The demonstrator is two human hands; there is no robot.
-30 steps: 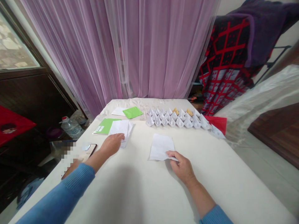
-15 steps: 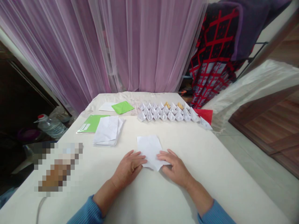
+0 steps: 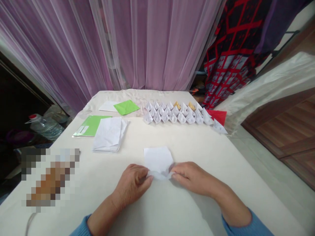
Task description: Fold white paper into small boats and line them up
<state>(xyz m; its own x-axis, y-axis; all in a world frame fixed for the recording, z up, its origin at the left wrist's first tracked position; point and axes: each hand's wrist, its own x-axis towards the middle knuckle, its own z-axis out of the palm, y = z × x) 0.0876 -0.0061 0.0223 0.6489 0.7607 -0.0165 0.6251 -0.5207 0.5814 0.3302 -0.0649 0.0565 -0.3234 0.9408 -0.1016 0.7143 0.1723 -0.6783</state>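
A small white sheet of paper (image 3: 157, 158) lies on the table in front of me, its near edge lifted and curling over. My left hand (image 3: 135, 182) pinches that edge at its left corner between thumb and fingers. At the right corner, my right hand (image 3: 188, 175) pinches the same edge. Farther back stand rows of small folded white paper boats (image 3: 173, 118), two yellowish ones (image 3: 191, 106) among them. To the left is a stack of white paper sheets (image 3: 108, 134), partly over a green paper pack (image 3: 92, 126).
A green sheet (image 3: 126, 107) overlaps a white sheet (image 3: 106, 106) at the back left. Some red paper (image 3: 219, 117) lies behind the boats at the right. A blurred-out object (image 3: 50, 180) with a cord rests at the left table edge; a water bottle (image 3: 45, 126) stands beyond it.
Both hands have gone from lying flat on the paper to pinching its near corners. The near edge has risen and curled. The camera view has shifted slightly.
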